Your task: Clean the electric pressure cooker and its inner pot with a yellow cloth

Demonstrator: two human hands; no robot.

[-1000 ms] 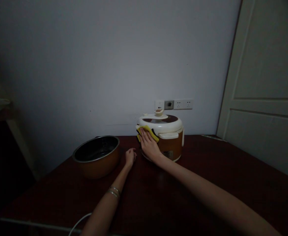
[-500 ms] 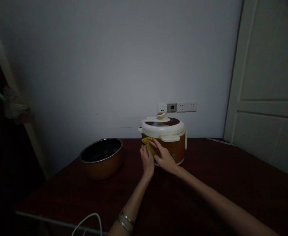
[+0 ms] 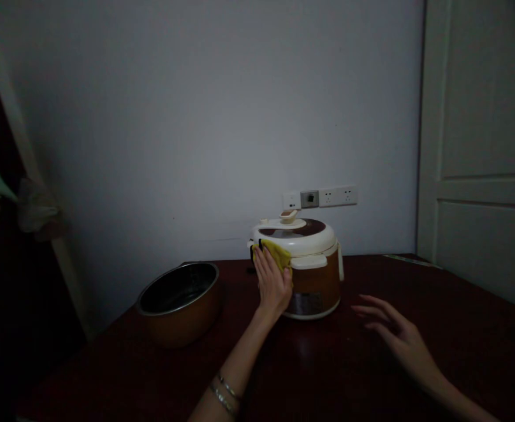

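Note:
A pressure cooker [image 3: 317, 281] with an orange-brown body and a white lid stands on the dark red table. My left hand [image 3: 273, 287] presses a yellow cloth [image 3: 277, 252] with dark edging against the cooker's left front side. Its fingers lie over the cloth and point up toward the lid's rim. To the right of the cooker, my right hand [image 3: 393, 337] hovers over the table, holding nothing, fingers apart and slightly bent. An inner pot [image 3: 180, 325], orange outside and black inside, sits on the table to the left of my left hand.
Wall sockets [image 3: 336, 197] are set in the pale wall [image 3: 196, 117] behind the cooker. A white panelled door [image 3: 481, 135] rises at the right. A thin flat strip [image 3: 411, 261] lies near the table's back right corner. Bags [image 3: 37, 208] hang at the far left.
My right hand has let go of the cloth and moved right, away from the cooker. My left hand now spreads the cloth on the cooker's side. The view has shifted slightly.

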